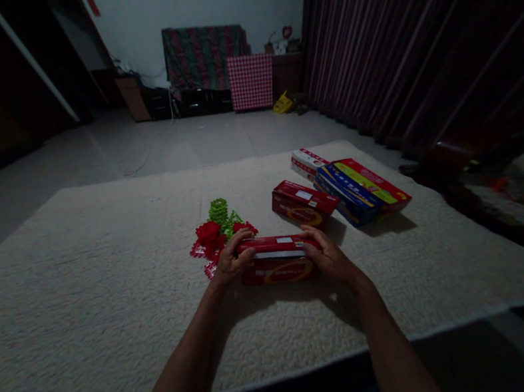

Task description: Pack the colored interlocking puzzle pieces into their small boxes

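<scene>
A dark red cardboard box [280, 270] with a yellow oval and printed lettering rests on the pale quilted cover in front of me. My left hand [235, 258] grips its left end, thumb on the near upper edge. On the right end, my right hand [321, 250] is closed round the corner in the same way. A whitish strip runs along the top near edge, between the two thumbs. Just behind my left hand lie red scalloped pieces [210, 233] and green ones [219, 211], partly hidden by the hand and the box.
A second dark red box [302, 203] lies behind and right. Beyond it are a blue, yellow and red box [361, 188] and a white and red one [309, 162]. The quilted cover [109, 304] has its edge close to me. A purple curtain [365, 36] hangs at right.
</scene>
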The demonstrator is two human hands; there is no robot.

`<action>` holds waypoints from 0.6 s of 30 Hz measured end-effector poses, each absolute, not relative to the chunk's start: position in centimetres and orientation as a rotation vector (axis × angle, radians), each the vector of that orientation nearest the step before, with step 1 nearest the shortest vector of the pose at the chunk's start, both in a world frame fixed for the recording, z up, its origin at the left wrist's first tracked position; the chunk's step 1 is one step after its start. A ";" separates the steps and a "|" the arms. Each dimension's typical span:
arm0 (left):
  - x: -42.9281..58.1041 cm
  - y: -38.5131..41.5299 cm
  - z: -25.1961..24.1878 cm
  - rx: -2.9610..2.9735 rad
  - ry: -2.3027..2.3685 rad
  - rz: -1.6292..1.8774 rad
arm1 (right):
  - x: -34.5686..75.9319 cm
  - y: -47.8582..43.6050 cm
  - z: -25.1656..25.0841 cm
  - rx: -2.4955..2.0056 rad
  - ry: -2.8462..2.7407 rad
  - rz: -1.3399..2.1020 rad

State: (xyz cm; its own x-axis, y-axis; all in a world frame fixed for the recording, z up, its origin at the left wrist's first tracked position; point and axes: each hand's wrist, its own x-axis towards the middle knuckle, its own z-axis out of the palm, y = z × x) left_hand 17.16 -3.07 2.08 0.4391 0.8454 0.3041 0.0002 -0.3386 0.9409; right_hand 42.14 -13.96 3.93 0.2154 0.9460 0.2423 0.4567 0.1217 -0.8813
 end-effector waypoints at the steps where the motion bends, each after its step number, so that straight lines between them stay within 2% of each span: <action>1: 17.1 -3.0 2.0 1.654 0.753 1.026 | 42.4 -14.3 4.1 -1.499 -1.426 0.656; 10: 17.3 -2.5 2.7 1.515 0.794 0.889 | 42.9 -15.7 4.6 -1.475 -1.527 0.730; 18: 20.0 -1.1 3.8 1.468 0.780 1.009 | 43.9 -15.7 6.0 -1.547 -1.488 0.713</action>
